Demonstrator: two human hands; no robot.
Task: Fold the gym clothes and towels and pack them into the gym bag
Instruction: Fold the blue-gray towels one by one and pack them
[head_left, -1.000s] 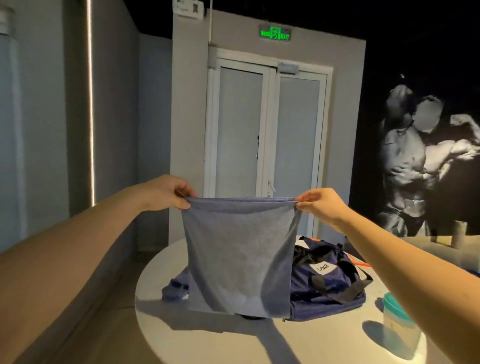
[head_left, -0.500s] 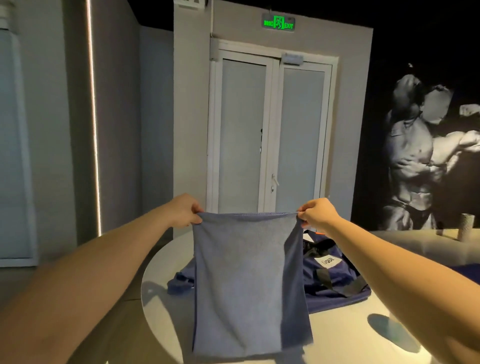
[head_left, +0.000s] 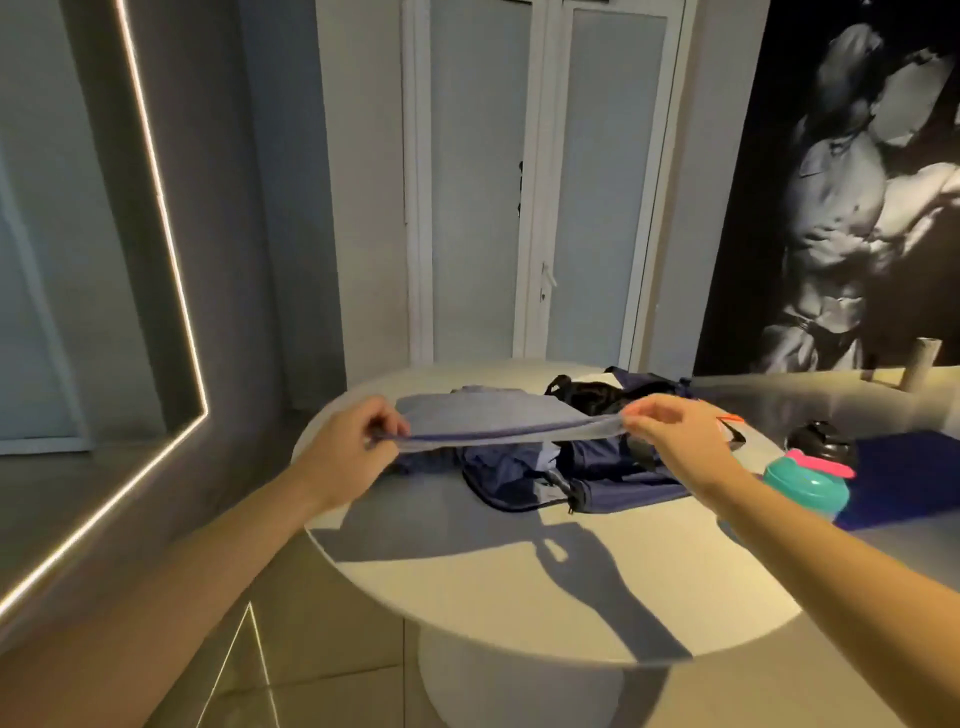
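A grey-blue towel (head_left: 483, 418) stretches nearly flat above the round white table (head_left: 519, 597). My left hand (head_left: 358, 447) pinches its near left corner and my right hand (head_left: 670, 439) pinches its near right corner. Under and behind the towel lies the navy gym bag (head_left: 613, 467), with black straps at its far side. A loose navy garment (head_left: 498, 467) is bunched at the bag's left end, partly hidden by the towel.
A teal shaker bottle (head_left: 808, 491) with a pink lid tab stands right of the bag, a black bottle (head_left: 821, 439) behind it. A dark blue mat (head_left: 909, 478) lies at the right. White double doors (head_left: 535, 182) stand beyond the table.
The towel hung down from my raised hands before; now both hands have lowered and the towel has swung forward, lying almost level over the bag. My view has tilted down.
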